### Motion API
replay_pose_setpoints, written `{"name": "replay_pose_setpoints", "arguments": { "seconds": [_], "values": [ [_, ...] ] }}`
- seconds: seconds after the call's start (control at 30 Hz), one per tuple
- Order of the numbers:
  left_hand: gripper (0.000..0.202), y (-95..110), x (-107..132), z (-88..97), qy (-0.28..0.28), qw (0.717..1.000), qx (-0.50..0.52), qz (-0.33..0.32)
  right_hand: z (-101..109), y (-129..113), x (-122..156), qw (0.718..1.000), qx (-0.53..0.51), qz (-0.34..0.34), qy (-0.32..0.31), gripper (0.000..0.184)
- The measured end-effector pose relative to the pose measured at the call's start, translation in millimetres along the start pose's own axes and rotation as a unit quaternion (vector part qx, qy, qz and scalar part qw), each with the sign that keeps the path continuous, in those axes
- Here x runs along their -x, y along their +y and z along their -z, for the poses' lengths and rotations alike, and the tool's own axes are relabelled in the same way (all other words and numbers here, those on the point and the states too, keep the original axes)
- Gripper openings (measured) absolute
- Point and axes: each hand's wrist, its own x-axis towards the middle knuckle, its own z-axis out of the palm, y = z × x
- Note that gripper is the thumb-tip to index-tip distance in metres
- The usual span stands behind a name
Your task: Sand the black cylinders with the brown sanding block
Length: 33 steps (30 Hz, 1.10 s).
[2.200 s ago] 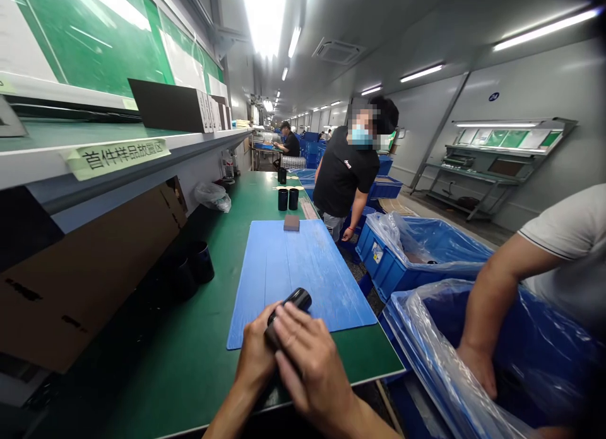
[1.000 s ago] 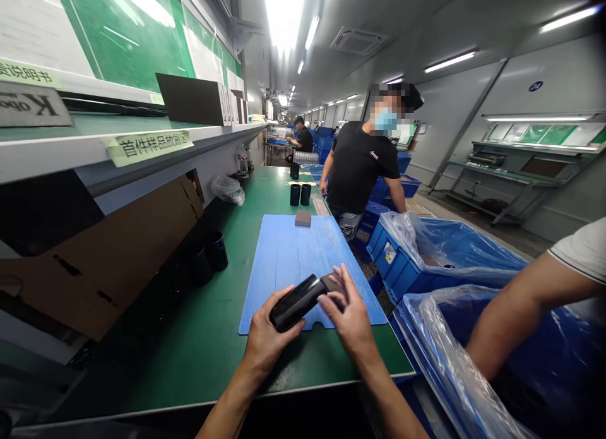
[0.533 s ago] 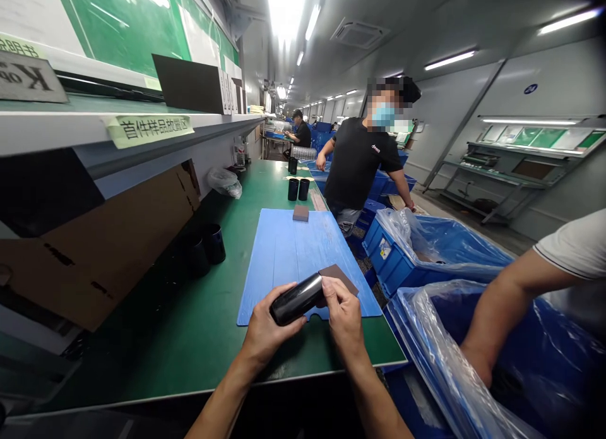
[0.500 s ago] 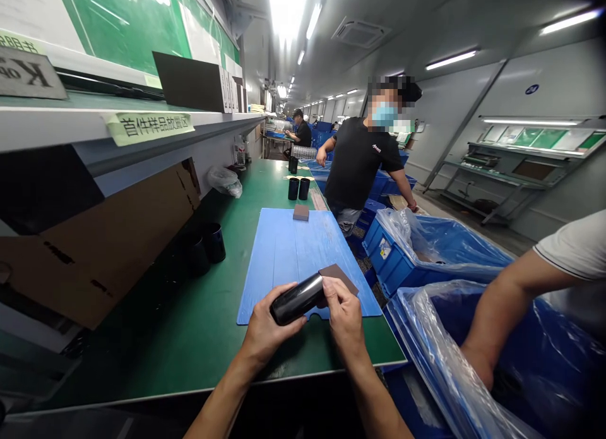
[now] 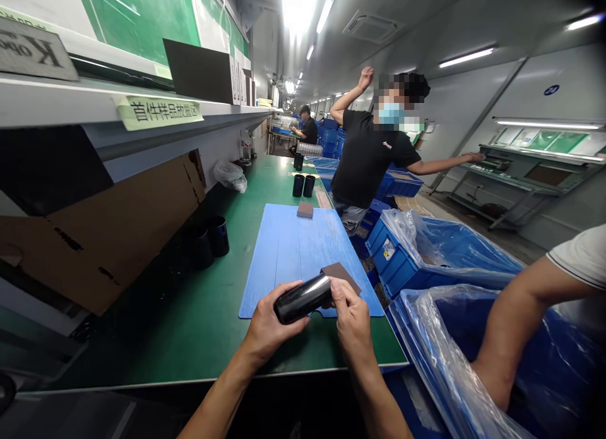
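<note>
A glossy black cylinder (image 5: 303, 300) lies tilted across my hands, its right end higher, above the near edge of a blue mat (image 5: 284, 256). My left hand (image 5: 266, 328) is closed around its lower left end, thumb underneath. At the upper right end, my right hand (image 5: 353, 316) pinches the rim with thumb and fingers. Behind those fingers shows a flat brown sheet (image 5: 341, 273); whether it rests on the mat or is partly in the hand, I cannot tell. A small brown block (image 5: 305, 210) sits at the mat's far edge.
Black cylinders stand left (image 5: 218, 237) and beyond the mat (image 5: 298, 185) on the green table (image 5: 189, 338). A shelf (image 5: 142, 120) overhangs the left side. Plastic-lined blue bins (image 5: 392, 249) line the right. A co-worker's arm (image 5: 506, 338) reaches into one; another person (image 5: 369, 155) stands beyond.
My right hand has shifted slightly right along the cylinder's end; my left keeps its hold. The standing person has raised one arm and stretched the other out. The view has moved slightly.
</note>
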Motion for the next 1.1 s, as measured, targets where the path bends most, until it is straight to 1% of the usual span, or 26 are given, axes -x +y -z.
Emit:
{"name": "replay_pose_setpoints", "arguments": {
  "seconds": [0.07, 0.13, 0.17, 0.2, 0.27, 0.33, 0.37, 0.43, 0.53, 0.63, 0.7, 0.73, 0.8, 0.87, 0.9, 0.93, 0.97, 1.03, 1.07, 1.1],
  "values": [
    [0.056, -2.6, -0.4, -0.2, 0.025, 1.0, -0.016, 0.003, 5.2, 7.4, -5.7, 0.999, 0.03, 0.011, 0.013, 0.046],
    [0.054, -6.6, -1.5, -1.4, 0.068, 0.996, -0.044, 0.02, 10.3, 19.2, -12.3, 0.997, 0.067, 0.021, 0.034, 0.04],
    [0.052, -8.8, -2.2, -2.5, 0.091, 0.993, -0.062, 0.029, 12.1, 26.3, -15.2, 0.994, 0.102, 0.03, 0.039, 0.039],
    [0.051, -10.7, -3.0, -3.9, 0.109, 0.99, -0.079, 0.036, 13.2, 33.7, -17.8, 0.988, 0.147, 0.043, 0.033, 0.043],
    [0.05, -13.5, -4.1, -7.0, 0.127, 0.985, -0.108, 0.04, 13.8, 47.0, -22.3, 0.966, 0.248, 0.076, -0.001, 0.054],
    [0.049, -14.8, -4.6, -9.7, 0.127, 0.983, -0.125, 0.035, 14.5, 54.8, -26.5, 0.944, 0.311, 0.102, -0.036, 0.051],
    [0.049, -15.0, -4.6, -10.6, 0.126, 0.983, -0.13, 0.033, 15.9, 55.7, -28.6, 0.942, 0.316, 0.106, -0.043, 0.048],
    [0.049, -14.9, -4.3, -11.6, 0.127, 0.982, -0.135, 0.03, 21.8, 51.3, -31.4, 0.944, 0.308, 0.107, -0.043, 0.045],
    [0.049, -14.5, -4.0, -12.4, 0.129, 0.982, -0.137, 0.033, 34.9, 33.2, -25.1, 0.959, 0.258, 0.103, -0.053, 0.048],
    [0.048, -13.9, -4.5, -13.2, 0.127, 0.981, -0.14, 0.038, 41.7, 11.7, -2.4, 0.979, 0.169, 0.079, -0.087, 0.05],
    [0.048, -13.3, -4.8, -13.4, 0.126, 0.981, -0.144, 0.038, 37.5, -0.7, 16.4, 0.981, 0.146, 0.081, -0.102, 0.052],
    [0.048, -12.8, -4.9, -13.3, 0.125, 0.981, -0.146, 0.037, 32.9, -6.0, 24.5, 0.978, 0.154, 0.097, -0.105, 0.054],
    [0.047, -11.9, -4.6, -12.6, 0.118, 0.982, -0.144, 0.034, 20.5, -14.3, 35.2, 0.961, 0.197, 0.155, -0.113, 0.057],
    [0.039, -11.6, -4.0, -11.9, 0.109, 0.985, -0.13, 0.03, 7.8, -18.5, 36.3, 0.933, 0.251, 0.224, -0.131, 0.059],
    [0.037, -11.8, -3.7, -11.8, 0.105, 0.987, -0.121, 0.028, 2.5, -18.8, 33.5, 0.919, 0.272, 0.248, -0.142, 0.059],
    [0.036, -12.3, -3.5, -11.8, 0.105, 0.987, -0.116, 0.025, -1.7, -18.0, 29.2, 0.911, 0.287, 0.258, -0.144, 0.057],
    [0.038, -12.9, -3.5, -11.9, 0.107, 0.987, -0.116, 0.023, -4.7, -16.6, 24.1, 0.91, 0.297, 0.255, -0.135, 0.055],
    [0.045, -14.3, -3.9, -12.2, 0.114, 0.985, -0.126, 0.016, -7.9, -13.5, 15.0, 0.918, 0.308, 0.23, -0.101, 0.052],
    [0.046, -14.8, -4.2, -12.2, 0.114, 0.985, -0.128, 0.012, -8.5, -12.6, 12.1, 0.92, 0.308, 0.224, -0.095, 0.051],
    [0.043, -15.2, -4.5, -12.0, 0.107, 0.986, -0.126, 0.01, -8.8, -12.4, 10.5, 0.918, 0.305, 0.228, -0.106, 0.052]
  ]
}}
